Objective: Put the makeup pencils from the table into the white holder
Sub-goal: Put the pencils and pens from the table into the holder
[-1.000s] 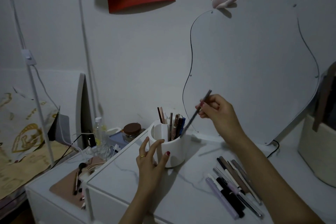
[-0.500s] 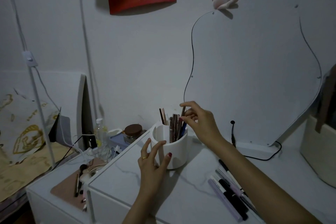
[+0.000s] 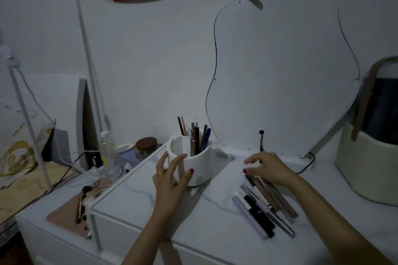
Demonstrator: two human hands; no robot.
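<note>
The white holder (image 3: 200, 165) stands near the middle of the white table (image 3: 193, 221), with several makeup pencils (image 3: 197, 135) upright in its right compartment. My left hand (image 3: 171, 180) curves around the holder's front left side, fingers spread, thumb near its wall. Several makeup pencils (image 3: 261, 206) lie side by side on the table to the right. My right hand (image 3: 267, 166) hovers palm down over the far ends of these pencils, fingers apart, with nothing visibly in it.
A large curved mirror (image 3: 290, 71) leans against the wall behind the table. A cream basket (image 3: 366, 168) stands at the right edge. To the left sit a brown-lidded jar (image 3: 148, 146), a clear bottle (image 3: 106, 146), cables and a lower shelf with brushes (image 3: 81, 202).
My right hand lowered a pencil into the holder, let go of it, then moved right and down to the pencils lying on the table. My left hand stayed at the holder.
</note>
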